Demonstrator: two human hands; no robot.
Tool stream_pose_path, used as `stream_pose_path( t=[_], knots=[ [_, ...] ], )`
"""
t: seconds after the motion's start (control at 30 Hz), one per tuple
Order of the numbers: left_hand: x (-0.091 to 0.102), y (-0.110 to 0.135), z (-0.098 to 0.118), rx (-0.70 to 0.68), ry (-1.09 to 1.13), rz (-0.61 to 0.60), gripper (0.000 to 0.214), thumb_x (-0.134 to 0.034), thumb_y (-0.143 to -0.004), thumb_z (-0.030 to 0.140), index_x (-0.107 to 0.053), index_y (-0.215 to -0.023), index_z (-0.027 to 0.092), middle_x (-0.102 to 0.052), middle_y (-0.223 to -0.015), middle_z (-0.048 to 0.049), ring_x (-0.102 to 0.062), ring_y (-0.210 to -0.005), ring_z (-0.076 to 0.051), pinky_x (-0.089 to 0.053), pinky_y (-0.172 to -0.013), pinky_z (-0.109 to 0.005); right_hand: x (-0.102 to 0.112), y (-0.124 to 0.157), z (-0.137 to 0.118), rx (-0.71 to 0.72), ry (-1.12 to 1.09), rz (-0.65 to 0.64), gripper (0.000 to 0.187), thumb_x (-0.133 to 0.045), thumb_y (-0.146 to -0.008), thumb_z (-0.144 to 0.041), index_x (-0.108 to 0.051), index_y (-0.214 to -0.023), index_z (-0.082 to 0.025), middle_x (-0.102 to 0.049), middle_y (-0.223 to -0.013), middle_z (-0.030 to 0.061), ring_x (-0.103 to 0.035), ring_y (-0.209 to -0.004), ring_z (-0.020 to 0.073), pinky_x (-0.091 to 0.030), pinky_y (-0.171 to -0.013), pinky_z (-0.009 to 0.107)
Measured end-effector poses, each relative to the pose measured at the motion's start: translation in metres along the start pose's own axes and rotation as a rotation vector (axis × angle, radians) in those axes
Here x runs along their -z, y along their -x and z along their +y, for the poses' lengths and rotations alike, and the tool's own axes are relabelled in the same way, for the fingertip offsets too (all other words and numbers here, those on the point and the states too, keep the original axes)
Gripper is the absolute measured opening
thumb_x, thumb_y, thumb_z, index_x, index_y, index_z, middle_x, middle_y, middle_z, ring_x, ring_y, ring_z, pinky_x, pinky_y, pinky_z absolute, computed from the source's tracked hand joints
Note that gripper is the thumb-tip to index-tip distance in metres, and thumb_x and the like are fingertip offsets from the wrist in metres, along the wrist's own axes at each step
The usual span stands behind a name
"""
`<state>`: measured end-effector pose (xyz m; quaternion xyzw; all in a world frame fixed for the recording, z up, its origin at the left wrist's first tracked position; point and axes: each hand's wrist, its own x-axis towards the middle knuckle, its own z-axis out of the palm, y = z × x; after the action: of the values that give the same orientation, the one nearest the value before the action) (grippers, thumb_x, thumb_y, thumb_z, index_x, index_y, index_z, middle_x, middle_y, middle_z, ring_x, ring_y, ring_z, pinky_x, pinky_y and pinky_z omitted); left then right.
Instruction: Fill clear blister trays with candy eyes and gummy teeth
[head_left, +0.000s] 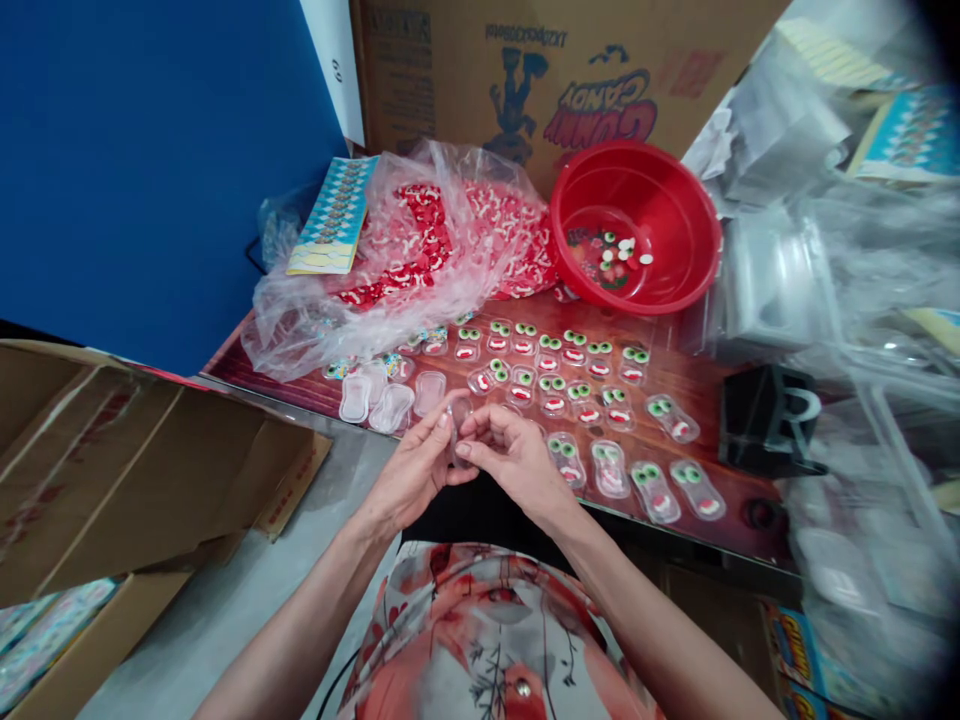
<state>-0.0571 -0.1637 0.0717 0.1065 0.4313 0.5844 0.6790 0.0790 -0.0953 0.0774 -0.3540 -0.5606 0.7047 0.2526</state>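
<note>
Between both hands, above the table's front edge, is a small clear plastic blister tray (460, 425). My left hand (424, 462) grips it from the left, fingers closed around its side. My right hand (510, 450) pinches at its right side, thumb against the fingers. What lies inside the tray is hidden by the fingers. Rows of clear blister trays (609, 468) holding green-eyed candies and red-and-white lip shapes lie to the right of the hands. Several clear trays without candies (392, 408) lie just left of the hands.
A plastic bag of red and white candies (450, 235) lies behind. Beside it stands a red basin (637, 225) with a few eyeball candies. A black holder (772, 418) and clear plastic packaging (862, 330) are at right. Cardboard boxes (112, 450) stand at left, below a blue panel (150, 180).
</note>
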Motion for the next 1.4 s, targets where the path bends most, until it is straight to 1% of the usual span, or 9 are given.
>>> stream_pose_path(
  t=[0.1, 0.27, 0.4, 0.53, 0.8, 1.1, 1.4],
  knots=[
    [0.0, -0.0005, -0.0001, 0.003, -0.003, -0.004, 0.047, -0.069, -0.089, 0.033, -0.059, -0.134, 0.026, -0.061, -0.097, -0.0014, -0.062, -0.073, -0.009, -0.061, -0.064, -0.026, 0.0003, -0.0003, 0.0002, -0.007, -0.015, -0.005, 0.013, -0.069, -0.077, -0.028, -0.061, -0.083, -0.02, -0.06, -0.079, -0.0019, -0.055, -0.071, 0.0118, -0.047, -0.068, 0.026],
    [0.0006, -0.002, -0.0009, 0.003, -0.007, -0.002, 0.044, -0.07, -0.088, 0.033, -0.061, -0.131, 0.025, -0.061, -0.096, -0.0017, -0.062, -0.073, -0.009, -0.061, -0.063, -0.025, 0.0008, 0.0004, -0.0004, -0.004, -0.006, -0.002, 0.012, -0.069, -0.077, -0.026, -0.061, -0.084, -0.02, -0.06, -0.08, -0.0016, -0.056, -0.073, 0.0121, -0.047, -0.067, 0.026],
    [0.0019, -0.0031, -0.0017, 0.013, -0.023, 0.004, 0.044, -0.07, -0.088, 0.034, -0.061, -0.131, 0.027, -0.062, -0.1, -0.0027, -0.063, -0.076, -0.01, -0.061, -0.066, -0.027, 0.0006, 0.0003, -0.0004, -0.011, -0.009, 0.001, 0.013, -0.07, -0.077, -0.027, -0.061, -0.084, -0.02, -0.061, -0.081, -0.0016, -0.056, -0.073, 0.0119, -0.047, -0.068, 0.026],
    [0.0019, -0.0038, -0.0015, 0.014, -0.02, 0.001, 0.046, -0.07, -0.088, 0.034, -0.061, -0.132, 0.028, -0.062, -0.099, -0.0022, -0.061, -0.074, -0.008, -0.061, -0.065, -0.024, 0.001, -0.0017, 0.0037, -0.021, -0.029, -0.001, 0.014, -0.071, -0.075, -0.026, -0.061, -0.083, -0.02, -0.061, -0.08, -0.002, -0.056, -0.072, 0.0121, -0.047, -0.068, 0.026],
    [0.0022, -0.0039, -0.0012, 0.022, -0.016, 0.017, 0.05, -0.071, -0.087, 0.034, -0.059, -0.135, 0.027, -0.063, -0.096, -0.0015, -0.062, -0.071, -0.008, -0.061, -0.064, -0.025, 0.0022, -0.0041, 0.006, -0.018, -0.05, -0.016, 0.016, -0.072, -0.074, -0.026, -0.061, -0.083, -0.02, -0.061, -0.081, -0.0021, -0.056, -0.074, 0.0122, -0.047, -0.071, 0.027],
    [-0.0015, -0.0032, 0.0008, 0.031, -0.009, 0.031, 0.049, -0.074, -0.084, 0.036, -0.062, -0.131, 0.026, -0.063, -0.094, -0.0013, -0.061, -0.07, -0.008, -0.06, -0.062, -0.025, 0.0034, -0.0033, 0.0064, -0.025, -0.058, -0.022, 0.017, -0.072, -0.074, -0.026, -0.061, -0.085, -0.02, -0.061, -0.082, -0.002, -0.057, -0.074, 0.0123, -0.047, -0.071, 0.028],
    [0.0, -0.0023, 0.0002, 0.027, -0.019, 0.03, 0.049, -0.074, -0.085, 0.037, -0.061, -0.131, 0.026, -0.062, -0.094, -0.0014, -0.06, -0.07, -0.008, -0.06, -0.062, -0.025, 0.0021, -0.0037, 0.0084, -0.024, -0.067, -0.025, 0.017, -0.072, -0.074, -0.028, -0.061, -0.083, -0.02, -0.061, -0.08, -0.0023, -0.056, -0.073, 0.0119, -0.048, -0.07, 0.027]
  ],
)
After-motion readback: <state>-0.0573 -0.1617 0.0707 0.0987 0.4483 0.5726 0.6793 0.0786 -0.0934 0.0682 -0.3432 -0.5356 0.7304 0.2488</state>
